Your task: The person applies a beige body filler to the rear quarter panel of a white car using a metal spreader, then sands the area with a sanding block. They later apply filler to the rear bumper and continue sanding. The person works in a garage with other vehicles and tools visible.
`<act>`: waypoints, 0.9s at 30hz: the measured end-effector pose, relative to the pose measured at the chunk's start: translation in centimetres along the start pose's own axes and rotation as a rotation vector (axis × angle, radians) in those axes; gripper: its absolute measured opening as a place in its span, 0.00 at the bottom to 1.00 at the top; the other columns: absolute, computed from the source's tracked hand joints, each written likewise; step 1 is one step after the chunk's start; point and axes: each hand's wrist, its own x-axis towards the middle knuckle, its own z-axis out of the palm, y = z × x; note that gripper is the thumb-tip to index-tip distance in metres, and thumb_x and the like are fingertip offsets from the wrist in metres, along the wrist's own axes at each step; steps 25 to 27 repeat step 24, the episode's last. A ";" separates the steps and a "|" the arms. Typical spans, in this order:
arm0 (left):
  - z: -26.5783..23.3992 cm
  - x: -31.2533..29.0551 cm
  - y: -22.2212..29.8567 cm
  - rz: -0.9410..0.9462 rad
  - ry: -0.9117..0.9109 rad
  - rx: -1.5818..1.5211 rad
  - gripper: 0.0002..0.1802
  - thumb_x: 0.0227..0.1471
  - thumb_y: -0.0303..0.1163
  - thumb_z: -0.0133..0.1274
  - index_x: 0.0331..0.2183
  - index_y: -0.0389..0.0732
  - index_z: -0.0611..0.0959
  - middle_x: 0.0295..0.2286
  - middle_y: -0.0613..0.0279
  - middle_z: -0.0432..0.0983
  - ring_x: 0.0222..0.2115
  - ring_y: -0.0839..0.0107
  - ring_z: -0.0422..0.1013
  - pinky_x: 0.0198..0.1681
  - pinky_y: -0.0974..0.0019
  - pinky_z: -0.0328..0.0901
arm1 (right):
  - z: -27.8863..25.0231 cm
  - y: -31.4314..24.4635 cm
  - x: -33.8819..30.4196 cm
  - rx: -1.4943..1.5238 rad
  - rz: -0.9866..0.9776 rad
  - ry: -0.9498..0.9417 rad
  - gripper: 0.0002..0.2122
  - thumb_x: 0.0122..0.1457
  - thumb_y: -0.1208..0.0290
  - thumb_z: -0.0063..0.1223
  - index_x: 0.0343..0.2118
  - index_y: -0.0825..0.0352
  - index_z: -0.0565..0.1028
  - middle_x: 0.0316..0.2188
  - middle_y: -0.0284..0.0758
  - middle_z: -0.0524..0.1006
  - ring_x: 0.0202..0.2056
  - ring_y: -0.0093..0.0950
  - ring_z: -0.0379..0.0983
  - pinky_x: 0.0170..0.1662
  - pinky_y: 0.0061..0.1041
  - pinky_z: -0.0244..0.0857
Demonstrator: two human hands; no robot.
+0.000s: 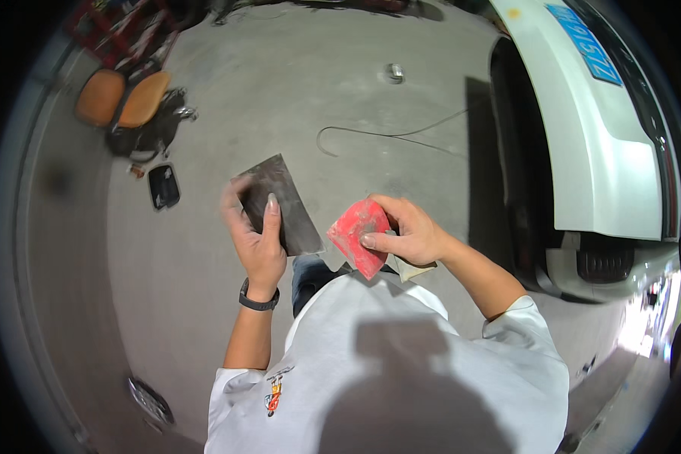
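My left hand (257,238) is closed on a dark grey rectangular sheet (284,204), its thumb on the upper face and its fingers, a little blurred, at the left edge. The sheet tilts, and pale dusty marks show on it. To the right of it, my right hand (408,231) pinches a red putty spreader (352,231) with rounded edges and grey smears. Below that hand, a pale cream piece with a pointed corner (412,268) pokes out; its kind is not clear. A small gap separates the sheet from the spreader.
A white car (598,151) stands close on my right. A thin cable (386,135) lies on the grey floor ahead, with a small silvery object (394,73) beyond it. At the left are an orange-brown padded seat (144,100), a black tray-like item (163,186) and a lamp-like part (150,399).
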 end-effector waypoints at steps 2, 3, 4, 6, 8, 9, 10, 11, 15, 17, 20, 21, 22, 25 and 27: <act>-0.5 4.3 -1.2 -0.090 -0.378 0.019 0.11 0.62 0.27 0.49 0.41 0.39 0.86 0.34 0.62 0.81 0.36 0.70 0.71 0.44 0.65 0.66 | -0.6 -1.7 2.3 -0.099 0.000 0.099 0.16 0.59 0.63 0.63 0.45 0.69 0.76 0.31 0.37 0.81 0.34 0.30 0.76 0.42 0.30 0.69; 0.2 6.1 -1.7 -0.050 -0.481 0.019 0.12 0.61 0.26 0.49 0.41 0.39 0.86 0.33 0.62 0.82 0.34 0.69 0.71 0.42 0.66 0.65 | -1.0 -2.4 3.2 -0.175 -0.038 0.153 0.17 0.59 0.62 0.62 0.43 0.69 0.75 0.29 0.42 0.81 0.32 0.37 0.77 0.40 0.34 0.69; 0.7 7.6 -2.1 0.054 -0.552 0.000 0.12 0.60 0.26 0.49 0.41 0.39 0.86 0.32 0.61 0.82 0.32 0.69 0.70 0.39 0.66 0.64 | -1.2 -3.1 4.1 -0.262 0.016 0.195 0.16 0.59 0.61 0.61 0.43 0.69 0.75 0.29 0.43 0.81 0.32 0.38 0.77 0.39 0.35 0.69; 2.4 9.8 -2.4 -0.006 -0.742 -0.061 0.11 0.60 0.28 0.55 0.41 0.37 0.87 0.27 0.60 0.83 0.25 0.69 0.72 0.33 0.67 0.64 | -1.6 -4.3 5.0 -0.398 0.044 0.272 0.16 0.59 0.60 0.60 0.42 0.69 0.75 0.31 0.45 0.81 0.33 0.41 0.78 0.38 0.37 0.69; 3.6 11.4 -2.3 -0.058 -0.784 -0.046 0.10 0.61 0.26 0.56 0.39 0.30 0.88 0.27 0.56 0.83 0.24 0.75 0.76 0.29 0.72 0.70 | -1.8 -4.9 5.7 -0.276 0.054 0.352 0.16 0.59 0.60 0.60 0.41 0.68 0.75 0.31 0.47 0.81 0.33 0.44 0.78 0.36 0.38 0.69; 4.3 11.9 -2.4 -0.020 -0.764 -0.092 0.08 0.60 0.22 0.56 0.37 0.28 0.88 0.25 0.57 0.84 0.21 0.78 0.75 0.26 0.75 0.68 | -1.9 -4.9 6.0 -0.226 0.087 0.356 0.16 0.59 0.59 0.60 0.41 0.68 0.75 0.32 0.46 0.81 0.33 0.43 0.78 0.37 0.36 0.69; 4.9 12.4 -2.5 0.084 -0.737 -0.164 0.09 0.60 0.22 0.56 0.38 0.28 0.88 0.26 0.56 0.84 0.21 0.79 0.74 0.26 0.75 0.68 | -1.9 -4.7 6.2 -0.190 0.104 0.368 0.16 0.60 0.59 0.61 0.42 0.68 0.76 0.32 0.45 0.81 0.34 0.41 0.78 0.39 0.35 0.70; 5.3 12.8 -2.7 0.186 -0.746 -0.174 0.09 0.59 0.21 0.57 0.39 0.28 0.88 0.26 0.56 0.84 0.22 0.78 0.75 0.27 0.75 0.67 | -1.9 -4.4 6.5 -0.115 0.064 0.426 0.16 0.61 0.59 0.61 0.43 0.67 0.76 0.34 0.43 0.81 0.35 0.38 0.78 0.40 0.34 0.70; 6.1 14.6 -4.7 0.215 -0.713 -0.133 0.11 0.49 0.20 0.65 0.39 0.31 0.89 0.30 0.50 0.86 0.26 0.67 0.80 0.34 0.69 0.71 | -2.0 -1.5 8.5 0.265 0.030 0.473 0.16 0.65 0.63 0.59 0.50 0.67 0.77 0.39 0.34 0.82 0.40 0.26 0.75 0.47 0.28 0.69; 6.4 15.8 -6.3 0.157 -0.765 -0.135 0.12 0.46 0.20 0.67 0.37 0.32 0.90 0.29 0.50 0.86 0.27 0.65 0.81 0.34 0.68 0.71 | -2.7 0.2 9.9 0.416 -0.038 0.419 0.16 0.67 0.68 0.56 0.55 0.69 0.76 0.44 0.31 0.81 0.45 0.20 0.73 0.51 0.26 0.69; 6.7 17.8 -8.0 0.211 -0.756 -0.055 0.12 0.41 0.20 0.69 0.34 0.32 0.90 0.29 0.51 0.86 0.28 0.63 0.81 0.36 0.67 0.72 | -4.5 1.7 12.5 0.514 -0.062 0.351 0.16 0.67 0.69 0.56 0.55 0.70 0.75 0.46 0.33 0.80 0.46 0.21 0.74 0.53 0.27 0.68; 7.0 18.6 -8.5 0.257 -0.711 -0.103 0.12 0.38 0.20 0.71 0.31 0.33 0.90 0.28 0.53 0.85 0.28 0.62 0.81 0.35 0.66 0.72 | -5.1 1.8 13.7 0.584 -0.096 0.272 0.16 0.67 0.70 0.56 0.55 0.70 0.75 0.47 0.33 0.80 0.47 0.22 0.74 0.54 0.27 0.69; 7.2 19.6 -8.7 0.317 -0.671 -0.100 0.14 0.37 0.22 0.72 0.32 0.34 0.90 0.28 0.53 0.85 0.28 0.65 0.80 0.35 0.68 0.71 | -5.8 1.8 14.9 0.613 -0.141 0.239 0.17 0.67 0.70 0.56 0.56 0.70 0.75 0.47 0.33 0.80 0.47 0.22 0.74 0.54 0.27 0.69; 8.4 22.2 -9.2 0.031 -0.656 0.038 0.19 0.36 0.24 0.73 0.36 0.33 0.90 0.30 0.52 0.85 0.30 0.67 0.80 0.36 0.68 0.71 | -8.7 1.6 18.2 0.628 -0.065 0.174 0.17 0.66 0.71 0.56 0.56 0.70 0.75 0.47 0.34 0.80 0.47 0.22 0.74 0.54 0.27 0.69; 8.4 22.2 -9.2 0.031 -0.656 0.038 0.19 0.36 0.24 0.73 0.36 0.33 0.90 0.30 0.52 0.85 0.30 0.67 0.80 0.36 0.68 0.71 | -8.7 1.6 18.2 0.628 -0.065 0.174 0.17 0.66 0.71 0.56 0.56 0.70 0.75 0.47 0.34 0.80 0.47 0.22 0.74 0.54 0.27 0.69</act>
